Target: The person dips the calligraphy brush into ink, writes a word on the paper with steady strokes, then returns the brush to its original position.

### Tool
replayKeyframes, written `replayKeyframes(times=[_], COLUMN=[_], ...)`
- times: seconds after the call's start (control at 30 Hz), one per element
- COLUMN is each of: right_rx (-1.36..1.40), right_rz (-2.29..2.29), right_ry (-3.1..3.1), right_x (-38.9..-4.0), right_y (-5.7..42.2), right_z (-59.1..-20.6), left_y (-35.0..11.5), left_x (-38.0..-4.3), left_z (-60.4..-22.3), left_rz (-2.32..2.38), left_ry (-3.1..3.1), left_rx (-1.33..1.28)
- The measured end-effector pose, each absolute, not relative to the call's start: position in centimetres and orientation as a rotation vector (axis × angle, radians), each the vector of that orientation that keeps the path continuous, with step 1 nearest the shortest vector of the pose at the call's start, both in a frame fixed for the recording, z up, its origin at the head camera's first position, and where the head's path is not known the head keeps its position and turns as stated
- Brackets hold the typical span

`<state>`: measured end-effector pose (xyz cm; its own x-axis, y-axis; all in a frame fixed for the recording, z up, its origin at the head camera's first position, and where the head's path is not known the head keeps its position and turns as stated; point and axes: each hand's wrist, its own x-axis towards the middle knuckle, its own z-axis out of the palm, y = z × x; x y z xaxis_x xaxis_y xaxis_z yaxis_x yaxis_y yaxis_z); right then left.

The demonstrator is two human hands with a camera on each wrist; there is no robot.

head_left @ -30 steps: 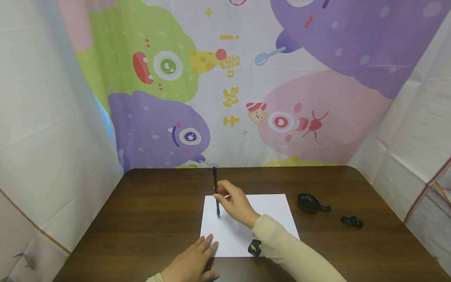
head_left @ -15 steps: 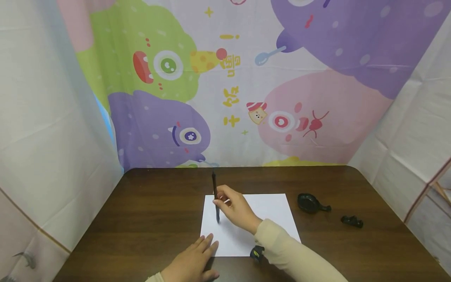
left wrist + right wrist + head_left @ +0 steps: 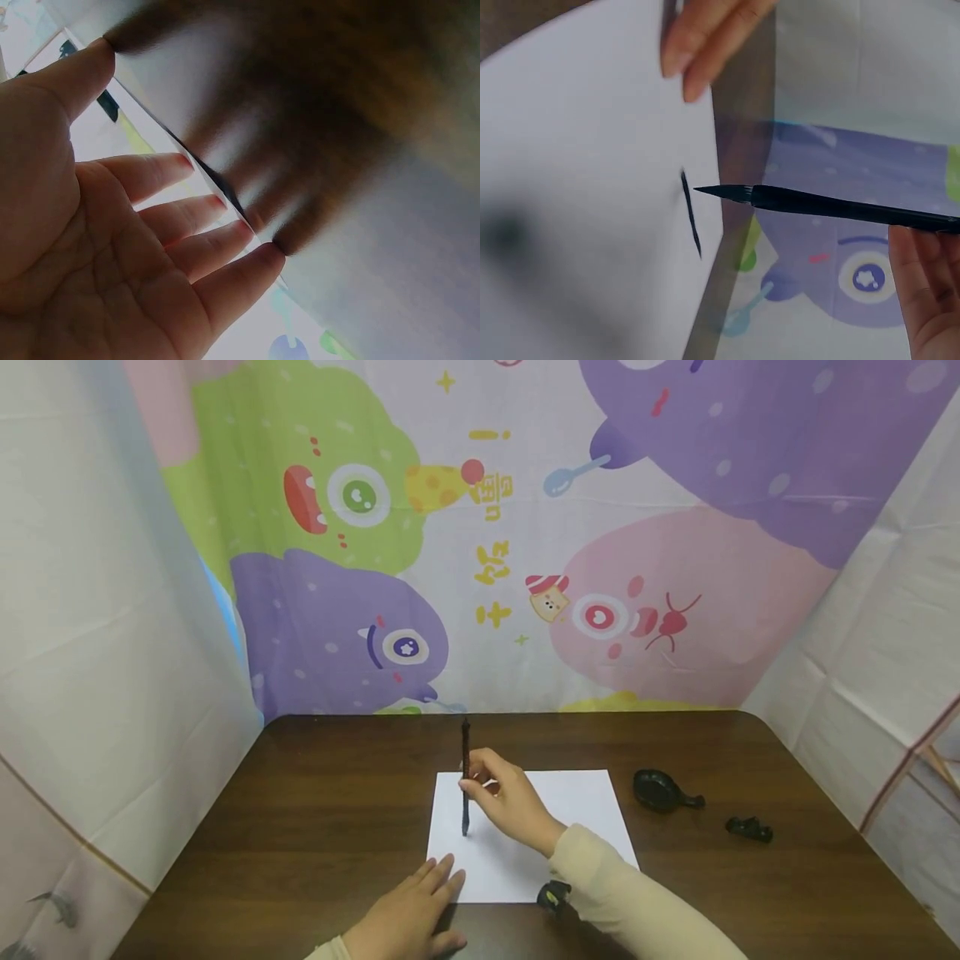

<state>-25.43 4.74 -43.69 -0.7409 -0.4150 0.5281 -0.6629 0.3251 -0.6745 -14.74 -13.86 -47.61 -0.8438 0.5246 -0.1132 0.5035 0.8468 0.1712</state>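
Observation:
My right hand (image 3: pixel 510 797) pinches a black-handled writing brush (image 3: pixel 466 768), which stands nearly upright over the left half of a white sheet of paper (image 3: pixel 570 818). In the right wrist view the pointed dark brush tip (image 3: pixel 724 192) is close to a thin black stroke (image 3: pixel 691 216) on the paper. My left hand (image 3: pixel 408 906) lies with fingers extended, fingertips on the sheet's near left corner. Those spread fingers (image 3: pixel 217 247) rest along the paper's edge in the left wrist view.
To the right of the sheet, a small black dish with a handle (image 3: pixel 658 791) stands on the brown table (image 3: pixel 322 810). Beyond it lies a small dark brush rest (image 3: pixel 748 829). A cartoon-printed curtain (image 3: pixel 502 677) hangs at the table's far edge.
The right hand has drawn the brush a little nearer to me over the paper, and its upper end has swung right, so it stands straighter. The left hand keeps its place.

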Motion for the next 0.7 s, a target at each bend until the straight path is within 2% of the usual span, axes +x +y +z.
replayKeyframes(times=[0.3, 0.7], right_rx=[0.877, 0.763], right_rz=[1.488, 1.469], right_ry=[-2.23, -2.206], right_x=[-27.9, -29.9], right_y=[5.6, 4.8], right_z=[-42.3, -43.5], left_y=[-13.8, -13.9], left_x=[-14.8, -14.8], left_z=[-47.4, -47.6], left_rz=[0.19, 0.193], left_ry=[2.835, 2.849], left_rx=[0.781, 0.791])
